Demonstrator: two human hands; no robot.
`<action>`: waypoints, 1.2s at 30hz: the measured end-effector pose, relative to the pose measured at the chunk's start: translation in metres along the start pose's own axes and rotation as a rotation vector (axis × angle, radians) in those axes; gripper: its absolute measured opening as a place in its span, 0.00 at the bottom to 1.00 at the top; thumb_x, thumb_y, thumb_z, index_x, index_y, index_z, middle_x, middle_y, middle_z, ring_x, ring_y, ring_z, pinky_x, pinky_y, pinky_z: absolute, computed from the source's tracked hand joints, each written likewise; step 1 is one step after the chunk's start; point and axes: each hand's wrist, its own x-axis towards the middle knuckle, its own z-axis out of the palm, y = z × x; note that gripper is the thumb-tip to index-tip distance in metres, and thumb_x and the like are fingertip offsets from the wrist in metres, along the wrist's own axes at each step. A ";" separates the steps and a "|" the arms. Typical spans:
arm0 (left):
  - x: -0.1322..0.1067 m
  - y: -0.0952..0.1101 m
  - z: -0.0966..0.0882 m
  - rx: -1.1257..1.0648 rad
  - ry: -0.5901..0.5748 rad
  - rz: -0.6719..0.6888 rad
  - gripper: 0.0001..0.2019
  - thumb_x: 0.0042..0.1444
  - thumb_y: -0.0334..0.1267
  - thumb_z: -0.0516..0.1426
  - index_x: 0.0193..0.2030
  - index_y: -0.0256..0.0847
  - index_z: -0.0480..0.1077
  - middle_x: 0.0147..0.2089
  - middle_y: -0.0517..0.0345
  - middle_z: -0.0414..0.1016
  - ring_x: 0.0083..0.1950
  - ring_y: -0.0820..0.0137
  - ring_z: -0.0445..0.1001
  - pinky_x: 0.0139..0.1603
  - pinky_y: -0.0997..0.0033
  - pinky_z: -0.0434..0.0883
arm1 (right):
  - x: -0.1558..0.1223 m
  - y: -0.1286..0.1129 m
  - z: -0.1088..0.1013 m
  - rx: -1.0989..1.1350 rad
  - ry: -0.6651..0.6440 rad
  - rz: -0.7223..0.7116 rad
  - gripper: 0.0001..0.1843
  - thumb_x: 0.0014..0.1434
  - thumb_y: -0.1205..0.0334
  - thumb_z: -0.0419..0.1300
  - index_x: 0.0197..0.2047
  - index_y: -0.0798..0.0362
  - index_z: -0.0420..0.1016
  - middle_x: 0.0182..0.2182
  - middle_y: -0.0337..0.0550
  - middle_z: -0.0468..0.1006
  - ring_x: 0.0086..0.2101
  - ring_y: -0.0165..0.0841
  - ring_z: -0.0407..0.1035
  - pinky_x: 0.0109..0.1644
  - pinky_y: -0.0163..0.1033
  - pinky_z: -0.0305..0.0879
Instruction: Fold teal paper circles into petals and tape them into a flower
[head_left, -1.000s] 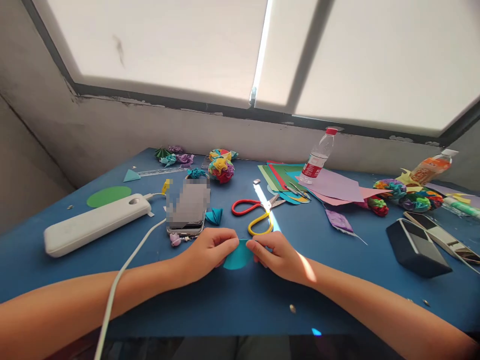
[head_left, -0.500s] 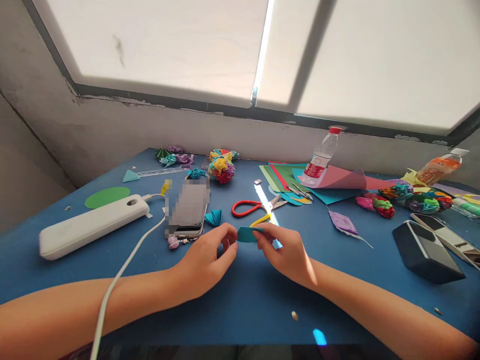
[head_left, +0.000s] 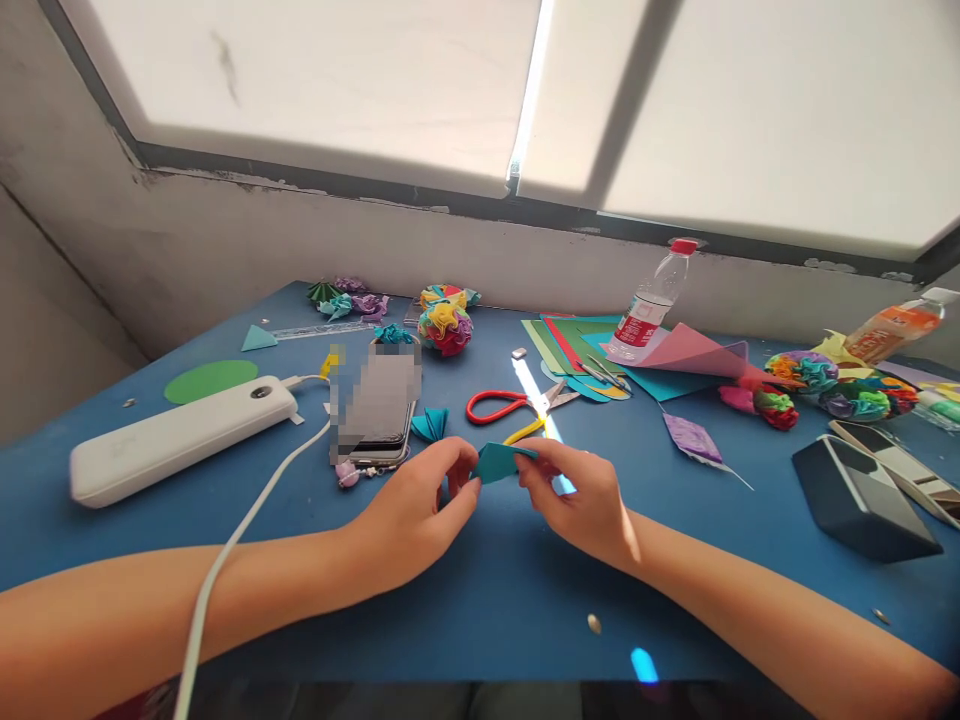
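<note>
Teal paper (head_left: pixel 496 463) near centre, right end pinched between right hand (head_left: pixel 581 500) thumb and fingers; left hand (head_left: pixel 424 515) loosely curled at its left edge, grip unclear. Looks part-folded, folds left can't tell; pleated teal piece (head_left: pixel 430 425) lies folded, far-left of it.

Your left hand (head_left: pixel 424 505) and right hand (head_left: pixel 577 495) hold folded teal paper (head_left: pixel 498 463). Red-and-yellow scissors (head_left: pixel 541 405) lie open just beyond; a white power bank (head_left: pixel 184 440) lies at your left.

Folded teal paper (head_left: pixel 499 464) sits tilted between the left fingers (head_left: pixel 459 506) and right fingers (head_left: pixel 538 492)
</note>
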 end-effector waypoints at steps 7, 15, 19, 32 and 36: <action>0.004 -0.001 0.001 -0.312 -0.122 -0.098 0.11 0.59 0.42 0.50 0.40 0.38 0.67 0.33 0.57 0.74 0.34 0.68 0.73 0.27 0.75 0.66 | 0.000 0.005 -0.004 -0.164 -0.012 -0.282 0.09 0.61 0.67 0.53 0.44 0.54 0.72 0.23 0.37 0.72 0.22 0.24 0.64 0.26 0.30 0.60; 0.012 -0.004 0.000 -0.703 -0.288 -0.194 0.10 0.55 0.38 0.54 0.37 0.34 0.72 0.34 0.52 0.77 0.33 0.67 0.77 0.25 0.76 0.70 | 0.005 -0.004 -0.016 -0.514 -0.144 -0.726 0.14 0.61 0.69 0.53 0.51 0.57 0.67 0.22 0.37 0.69 0.23 0.27 0.62 0.24 0.36 0.53; 0.012 -0.006 -0.001 -0.752 -0.270 -0.212 0.13 0.55 0.44 0.54 0.33 0.34 0.71 0.31 0.52 0.76 0.32 0.66 0.77 0.23 0.76 0.69 | 0.007 -0.002 -0.015 -0.533 -0.158 -0.728 0.11 0.61 0.64 0.57 0.45 0.60 0.70 0.22 0.39 0.69 0.22 0.28 0.59 0.24 0.37 0.52; 0.009 -0.011 0.004 -0.437 -0.214 -0.113 0.08 0.57 0.38 0.52 0.34 0.36 0.69 0.27 0.60 0.71 0.29 0.72 0.71 0.32 0.73 0.69 | 0.009 -0.007 -0.006 0.152 -0.223 0.077 0.11 0.62 0.61 0.53 0.45 0.52 0.72 0.40 0.46 0.71 0.41 0.33 0.67 0.44 0.39 0.66; 0.007 -0.013 0.004 -0.317 -0.231 -0.052 0.08 0.57 0.39 0.52 0.38 0.38 0.69 0.30 0.59 0.71 0.33 0.69 0.73 0.35 0.71 0.70 | 0.012 -0.004 -0.005 0.273 -0.339 0.208 0.09 0.60 0.57 0.55 0.36 0.53 0.71 0.34 0.42 0.71 0.36 0.31 0.66 0.41 0.36 0.65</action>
